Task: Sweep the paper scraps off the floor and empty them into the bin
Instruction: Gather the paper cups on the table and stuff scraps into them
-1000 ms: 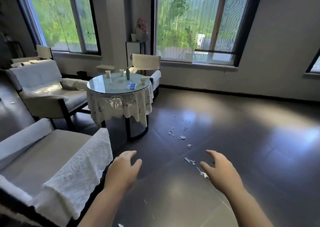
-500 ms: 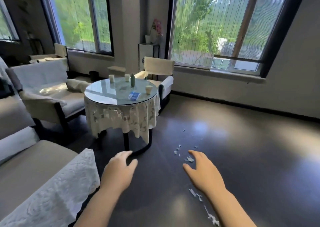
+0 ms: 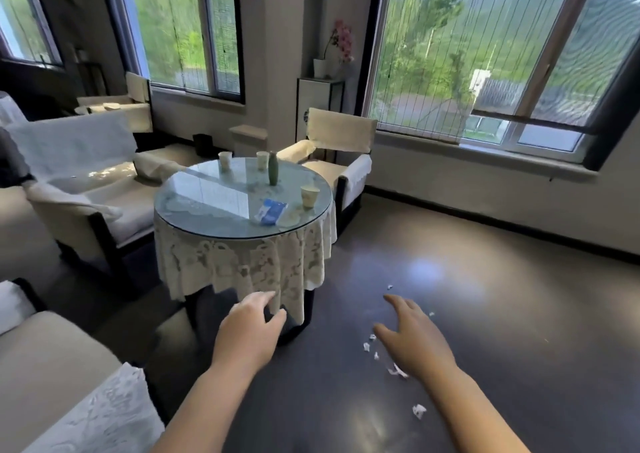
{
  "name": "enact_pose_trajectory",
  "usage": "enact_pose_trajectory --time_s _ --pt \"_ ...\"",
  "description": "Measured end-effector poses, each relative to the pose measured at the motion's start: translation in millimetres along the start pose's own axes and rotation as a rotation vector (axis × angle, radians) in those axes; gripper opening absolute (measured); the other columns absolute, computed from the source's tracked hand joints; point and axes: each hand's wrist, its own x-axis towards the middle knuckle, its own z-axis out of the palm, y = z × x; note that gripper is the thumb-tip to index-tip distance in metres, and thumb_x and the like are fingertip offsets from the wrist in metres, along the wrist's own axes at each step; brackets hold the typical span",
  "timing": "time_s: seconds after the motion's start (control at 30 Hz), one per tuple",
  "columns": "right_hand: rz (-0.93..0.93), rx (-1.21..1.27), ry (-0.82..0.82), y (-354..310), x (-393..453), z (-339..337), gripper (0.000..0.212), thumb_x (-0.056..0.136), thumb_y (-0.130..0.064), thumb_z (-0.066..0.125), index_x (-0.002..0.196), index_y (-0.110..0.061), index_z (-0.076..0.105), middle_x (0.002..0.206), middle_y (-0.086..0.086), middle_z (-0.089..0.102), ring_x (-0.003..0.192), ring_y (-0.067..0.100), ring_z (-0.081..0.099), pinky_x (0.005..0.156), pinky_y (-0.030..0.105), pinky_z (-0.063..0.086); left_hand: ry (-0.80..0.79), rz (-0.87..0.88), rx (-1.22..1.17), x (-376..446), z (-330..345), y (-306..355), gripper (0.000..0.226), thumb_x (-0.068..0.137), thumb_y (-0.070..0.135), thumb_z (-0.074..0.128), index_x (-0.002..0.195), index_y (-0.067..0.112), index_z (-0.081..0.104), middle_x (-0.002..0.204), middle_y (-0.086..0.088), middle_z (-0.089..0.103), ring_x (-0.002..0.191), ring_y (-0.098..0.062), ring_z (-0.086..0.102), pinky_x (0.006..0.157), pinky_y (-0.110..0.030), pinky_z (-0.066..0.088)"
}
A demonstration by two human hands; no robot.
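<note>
Paper scraps (image 3: pixel 398 371) on floor (image 3: pixel 519 331) (hands empty)

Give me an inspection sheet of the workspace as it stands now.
Surface: dark glossy floor, sun glare patches.
Job's things: paper scraps scattered on the floor by the right hand; no broom, dustpan or bin seen.
Clutter: round glass-topped table with lace cloth, three paper cups, green bottle, blue packet.
Grips: left hand and right hand both open, empty.
Cables: nothing seen.
Surroundings: covered armchairs, windows, potted orchid.
</note>
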Motion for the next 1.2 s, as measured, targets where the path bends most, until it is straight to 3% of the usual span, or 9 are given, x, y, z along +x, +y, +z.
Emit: enact_pose_trajectory --time_s 0.27,0.63,1.0,1.2 --pt "0.012 0.028 -0.040 11 149 -2 0.059 0.093 -0.041 0.049 0.148 -0.028 0.030 0.152 -0.008 0.031 0.132 0.015 0.041 0.096 0.031 0.041 -0.044 0.014 0.057 145 35 47 0.048 0.099 0.036 0.052 0.145 0.026 0.047 0.152 0.007 0.043 0.139 -0.014 0.038 0.109 -0.028 0.029" --pt "-0.082 0.005 -0.097 58 390 -18 0.060 0.092 -0.041 0.050 0.147 -0.029 0.029 0.151 -0.010 0.031 0.130 0.014 0.044 0.094 0.032 0.043 -0.003 -0.122 0.013 343 124 95 0.050 0.096 0.034 0.055 0.144 0.023 0.048 0.147 0.002 0.050 0.133 -0.018 0.047 0.106 -0.034 0.040" --pt "-0.250 0.004 -0.272 52 568 1 0.057 0.092 -0.038 0.048 0.146 -0.031 0.031 0.148 -0.013 0.032 0.124 0.011 0.047 0.078 0.026 0.041 0.041 -0.285 -0.009 479 184 114 0.063 0.095 0.034 0.058 0.152 0.020 0.034 0.157 0.002 0.034 0.143 -0.018 0.034 0.114 -0.035 0.033" --pt "-0.295 -0.029 -0.341 36 672 26 0.060 0.092 -0.040 0.049 0.147 -0.030 0.029 0.149 -0.011 0.032 0.126 0.012 0.046 0.087 0.029 0.047 0.072 -0.308 0.015 576 206 111 0.076 0.090 0.031 0.064 0.153 0.018 0.024 0.160 0.000 0.023 0.144 -0.019 0.030 0.110 -0.032 0.033"
